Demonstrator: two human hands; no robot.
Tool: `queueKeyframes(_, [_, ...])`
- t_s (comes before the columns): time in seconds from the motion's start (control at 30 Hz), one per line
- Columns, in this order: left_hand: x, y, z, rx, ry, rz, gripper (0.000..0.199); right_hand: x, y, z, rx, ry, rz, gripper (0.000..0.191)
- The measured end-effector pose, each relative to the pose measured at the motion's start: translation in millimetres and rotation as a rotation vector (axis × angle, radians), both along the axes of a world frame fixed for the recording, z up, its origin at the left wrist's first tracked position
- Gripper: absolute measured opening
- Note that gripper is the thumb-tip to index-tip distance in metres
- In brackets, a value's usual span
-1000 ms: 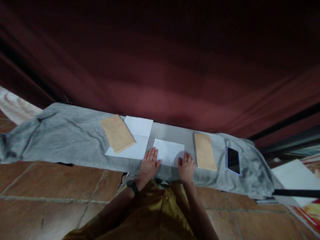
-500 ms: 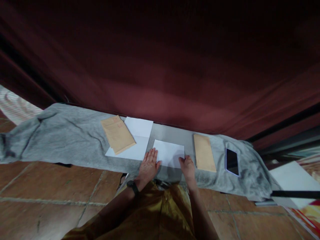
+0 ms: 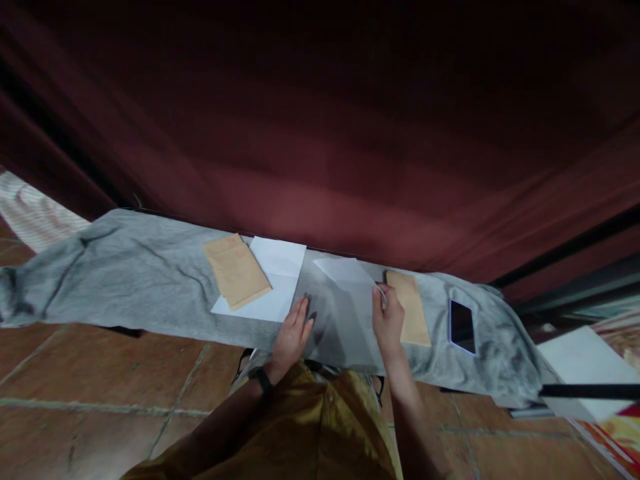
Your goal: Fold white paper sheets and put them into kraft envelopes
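In the head view, my right hand [image 3: 389,320] pinches the corner of a white sheet of paper [image 3: 345,270], which is lifted and tilted above the grey cloth. My left hand [image 3: 293,333] is open, its fingers stretched out, near the bottom edge of another white sheet [image 3: 285,260] with a crease across it. Brown envelopes [image 3: 235,273] lie partly over that creased sheet. To the right of my right hand lies a further brown envelope [image 3: 413,310], partly hidden by the hand.
A grey cloth [image 3: 150,273] covers the long narrow surface. Toward its right end lies a phone [image 3: 463,327] with a dark screen. A dark red curtain [image 3: 310,167] hangs behind. The floor [image 3: 100,367] is tiled, and a white board-like sheet [image 3: 590,360] stands at far right.
My right hand has raised the white sheet off the cloth and moved it up and away. My left hand has come off that sheet and shifted slightly down and left.
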State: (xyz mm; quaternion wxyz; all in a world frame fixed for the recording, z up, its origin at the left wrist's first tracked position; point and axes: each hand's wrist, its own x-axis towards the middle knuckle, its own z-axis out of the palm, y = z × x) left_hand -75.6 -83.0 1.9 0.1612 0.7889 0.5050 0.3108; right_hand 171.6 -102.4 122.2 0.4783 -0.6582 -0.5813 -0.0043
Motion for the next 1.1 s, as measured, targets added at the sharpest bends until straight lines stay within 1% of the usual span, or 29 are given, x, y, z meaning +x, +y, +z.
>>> queueKeyframes(0.07, [-2.8, 0.6, 0.2, -0.049, -0.098, 0.025, 0.055, -10.7, -10.2, -4.8, -0.042, -0.131, 0.139, 0.034])
queueKeyframes(0.13, [-6.2, 2.3, 1.2, -0.097, -0.205, 0.054, 0.052, -21.3, -23.3, -20.9, -0.112, -0.245, 0.279, 0.032])
queueKeyframes(0.27, [-12.0, 9.6, 8.3, -0.176, -0.382, 0.114, 0.051, -33.9, -53.0, -60.0, -0.233, -0.349, 0.401, 0.029])
queueKeyframes(0.33, [-11.3, 14.5, 14.8, -0.218, -0.404, 0.084, 0.050, -35.2, -66.1, -72.4, -0.250, -0.355, 0.418, 0.028])
queueKeyframes(0.4, [-6.8, 19.3, 22.5, -0.276, -0.364, -0.050, 0.047, -34.3, -75.8, -78.5, -0.249, -0.346, 0.432, 0.028])
queueKeyframes(0.5, [3.9, 25.8, 33.6, -0.364, -0.228, -0.333, 0.039, -30.1, -83.9, -81.7, -0.254, -0.315, 0.452, 0.028])
queueKeyframes(0.57, [9.1, 30.1, 38.3, -0.406, -0.163, -0.455, 0.036, -25.4, -86.8, -84.2, -0.263, -0.291, 0.444, 0.030])
queueKeyframes(0.6, [9.9, 32.3, 39.2, -0.428, -0.150, -0.488, 0.035, -22.3, -88.0, -86.2, -0.267, -0.276, 0.430, 0.032])
queueKeyframes(0.67, [7.0, 36.4, 37.7, -0.478, -0.160, -0.500, 0.036, -14.8, -90.5, -91.6, -0.282, -0.240, 0.394, 0.041])
queueKeyframes(0.73, [-0.9, 39.5, 32.0, -0.518, -0.186, -0.464, 0.039, -6.3, -92.3, -98.1, -0.301, -0.194, 0.357, 0.054])
queueKeyframes(0.8, [-10.8, 40.4, 24.2, -0.521, -0.206, -0.416, 0.045, 1.5, -92.2, -104.2, -0.315, -0.146, 0.342, 0.064])
queueKeyframes(0.87, [-19.2, 38.7, 16.6, -0.495, -0.215, -0.415, 0.052, 7.2, -89.1, -109.3, -0.318, -0.094, 0.327, 0.070])
queueKeyframes(0.97, [-24.2, 32.6, 8.5, -0.421, -0.223, -0.443, 0.061, 10.8, -79.6, -114.9, -0.315, -0.007, 0.282, 0.069])
queueKeyframes(1.03, [-23.1, 28.4, 5.1, -0.348, -0.219, -0.445, 0.062, 10.5, -72.4, -117.8, -0.314, 0.041, 0.254, 0.065])
queueKeyframes(1.1, [-20.8, 25.3, 2.6, -0.283, -0.197, -0.454, 0.061, 9.3, -66.8, -120.0, -0.321, 0.061, 0.254, 0.060])
